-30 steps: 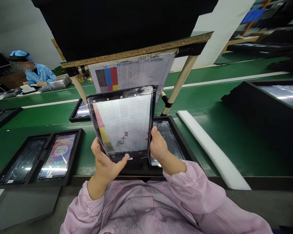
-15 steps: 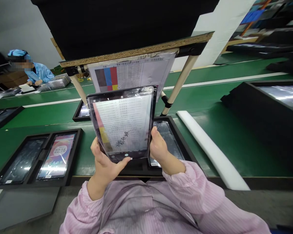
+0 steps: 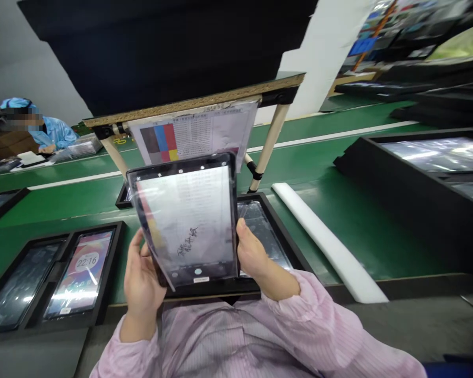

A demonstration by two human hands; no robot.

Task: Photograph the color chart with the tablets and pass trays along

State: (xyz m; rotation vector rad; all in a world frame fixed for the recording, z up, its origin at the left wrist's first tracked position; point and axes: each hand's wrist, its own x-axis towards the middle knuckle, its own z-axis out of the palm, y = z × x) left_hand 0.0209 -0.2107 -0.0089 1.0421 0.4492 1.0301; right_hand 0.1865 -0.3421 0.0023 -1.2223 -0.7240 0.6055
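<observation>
A tablet (image 3: 189, 226) in clear film is tilted up before me, its lit camera screen showing the printed chart behind it and dark handwriting. My right hand (image 3: 256, 254) grips its lower right edge, thumb in front. At the lower left edge, my left hand (image 3: 142, 283) cups the tablet, palm towards me and its fingertips partly hidden behind the edge. Below the tablet lies a black foam tray (image 3: 274, 210) with another film-wrapped tablet (image 3: 266, 231) in it, partly covered by my right hand.
A chart sheet (image 3: 228, 131) hangs under a wooden shelf (image 3: 197, 100) on pipe legs. On the green bench are a white foam strip (image 3: 327, 241), a left tray (image 3: 118, 231) with two tablets, and a stacked black tray (image 3: 398, 194). A co-worker (image 3: 55, 131) sits far left.
My left thumb has come off the lower front of the tablet, and that hand now cups the left edge. The screen image has shifted and brightened. My view has swung slightly right.
</observation>
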